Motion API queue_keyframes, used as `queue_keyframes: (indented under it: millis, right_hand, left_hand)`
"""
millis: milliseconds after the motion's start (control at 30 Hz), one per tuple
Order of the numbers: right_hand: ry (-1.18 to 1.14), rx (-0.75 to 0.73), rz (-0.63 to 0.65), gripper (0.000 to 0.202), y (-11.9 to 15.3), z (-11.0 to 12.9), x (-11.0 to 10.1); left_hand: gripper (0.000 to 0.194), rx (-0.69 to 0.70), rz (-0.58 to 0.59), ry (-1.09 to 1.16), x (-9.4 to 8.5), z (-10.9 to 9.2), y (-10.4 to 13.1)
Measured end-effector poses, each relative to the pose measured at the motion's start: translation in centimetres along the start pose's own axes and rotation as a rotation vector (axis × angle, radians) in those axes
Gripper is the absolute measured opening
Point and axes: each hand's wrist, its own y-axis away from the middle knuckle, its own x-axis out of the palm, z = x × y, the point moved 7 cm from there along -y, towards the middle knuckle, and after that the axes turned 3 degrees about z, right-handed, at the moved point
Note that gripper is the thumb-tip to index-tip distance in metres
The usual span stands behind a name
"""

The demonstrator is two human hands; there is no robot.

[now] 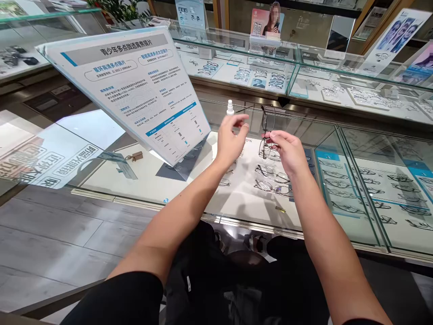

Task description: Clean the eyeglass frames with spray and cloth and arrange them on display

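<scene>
My right hand (287, 146) pinches a pair of thin dark-framed eyeglasses (263, 118) near the middle, holding them upright on edge above the glass counter. One temple arm of the glasses points left, towards my left hand (233, 137). That hand is raised with thumb and fingers apart, and nothing shows between them. A white spray bottle (230, 107) stands just behind my left fingers. Below my hands, several more eyeglasses (272, 174) lie in rows inside the case, partly hidden by my right hand.
A large printed sign (135, 90) leans over the counter at left. A small brown tag (137, 156) lies near it. Another glass showcase (237, 58) with eyeglasses runs along the back. More frames (341, 183) fill the case at right. The counter's front edge (250, 221) is close to my legs.
</scene>
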Motion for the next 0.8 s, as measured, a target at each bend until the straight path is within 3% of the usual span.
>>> queue_keyframes:
  millis: [33, 100, 267, 400, 567, 800]
  right_hand:
    - [0.01, 0.003, 0.009, 0.015, 0.1, 0.1, 0.1]
    - [0.035, 0.001, 0.036, 0.013, 0.3, 0.3, 0.5]
    - [0.077, -0.006, 0.081, 0.016, 0.8, 1.0, 1.5]
    - [0.055, -0.021, 0.067, 0.019, 0.9, 1.1, 1.4]
    - [0.06, -0.046, 0.035, 0.021, 0.6, 0.9, 1.0]
    - [0.06, -0.039, -0.003, 0.025, 0.4, 0.4, 1.2]
  left_hand:
    - [0.033, 0.089, -0.063, -0.101, -0.7, -0.3, -0.1]
    - [0.042, 0.205, -0.08, -0.243, -1.0, -0.7, -0.2]
    - [0.042, 0.138, 0.005, -0.342, -0.5, 0.0, -0.3]
    - [0.034, 0.069, 0.045, -0.156, 0.2, -0.2, 0.0]
    - [0.022, -0.044, 0.197, 0.168, 1.8, -0.1, 0.2]
    - [0.025, -0.12, 0.238, 0.234, 2.2, 0.2, 0.0]
